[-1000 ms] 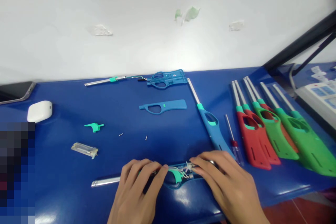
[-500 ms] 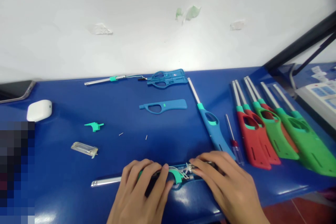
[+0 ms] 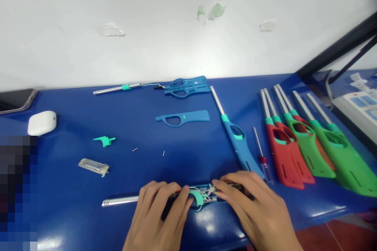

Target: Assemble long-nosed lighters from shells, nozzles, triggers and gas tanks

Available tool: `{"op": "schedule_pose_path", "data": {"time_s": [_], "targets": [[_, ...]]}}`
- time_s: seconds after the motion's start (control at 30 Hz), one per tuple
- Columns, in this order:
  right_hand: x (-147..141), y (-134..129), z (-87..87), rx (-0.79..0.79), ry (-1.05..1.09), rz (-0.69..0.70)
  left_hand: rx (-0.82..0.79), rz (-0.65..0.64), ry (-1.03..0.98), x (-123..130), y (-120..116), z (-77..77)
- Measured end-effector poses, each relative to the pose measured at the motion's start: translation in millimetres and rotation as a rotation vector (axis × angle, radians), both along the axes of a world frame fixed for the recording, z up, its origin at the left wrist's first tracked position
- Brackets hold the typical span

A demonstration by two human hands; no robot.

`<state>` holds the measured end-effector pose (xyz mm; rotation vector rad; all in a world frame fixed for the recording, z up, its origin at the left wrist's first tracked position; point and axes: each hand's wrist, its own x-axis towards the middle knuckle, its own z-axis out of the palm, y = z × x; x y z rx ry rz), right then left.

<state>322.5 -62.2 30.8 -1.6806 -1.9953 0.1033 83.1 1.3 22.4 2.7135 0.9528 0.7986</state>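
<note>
An opened gas lighter lies across the near part of the table, its metal barrel [image 3: 120,201] pointing left. My left hand [image 3: 160,213] is closed over the lighter's front part, next to a green trigger [image 3: 197,197] and loose white wires [image 3: 206,191]. At the handle end, my right hand [image 3: 253,204] pinches a part that looks like the fuel tank, mostly hidden under the fingers. Beyond the hands lie a blue half shell [image 3: 200,116], another green trigger [image 3: 105,140], a clear fuel tank [image 3: 93,166] and two small screws [image 3: 163,153].
On the right are a blue lighter [image 3: 240,145], a screwdriver [image 3: 265,164], red lighters [image 3: 285,160] and green lighters [image 3: 347,157]. Blue shell parts [image 3: 188,86] and a loose barrel [image 3: 110,90] lie along the wall. A white case [image 3: 42,123] and a phone [image 3: 17,101] are at left.
Both hands stay on the opened lighter with only slight finger shifts. The view has moved a little; the other items keep their places.
</note>
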Motion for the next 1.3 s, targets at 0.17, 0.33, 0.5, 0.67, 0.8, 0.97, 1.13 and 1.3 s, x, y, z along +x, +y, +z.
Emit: {"op": "schedule_pose_path", "data": {"time_s": [0.17, 0.33, 0.5, 0.67, 0.8, 0.97, 1.13, 1.3], "targets": [[-1.0, 2.1, 2.3, 0.026, 0.003, -0.003, -0.022, -0.01, -0.003, -2.0, -1.0, -1.8], [-1.5, 3.8, 2.7, 0.046, 0.011, -0.01, -0.084, 0.028, -0.088, 3.9, 0.3, 0.3], [-1.8, 3.4, 1.5, 0.055, 0.007, -0.017, -0.076, 0.025, -0.052, 1.5, -0.8, -1.0], [-1.8, 3.7, 1.4, 0.056, 0.029, -0.016, -0.044, -0.018, 0.052, -8.4, -4.3, -6.6], [-1.8, 4.3, 1.9, 0.061, 0.044, -0.004, -0.037, 0.006, 0.028, -6.8, -5.0, -6.9], [-2.4, 3.3, 2.0, 0.06, 0.07, -0.011, -0.038, 0.016, 0.016, 0.9, -5.8, -5.3], [1.0, -0.7, -2.0, 0.013, 0.062, 0.008, -0.039, 0.019, -0.064, 6.7, -6.1, -3.4], [8.5, -5.0, -7.7, -0.039, 0.028, 0.055, -0.054, 0.027, -0.065, 7.6, -6.3, -3.8]]}}
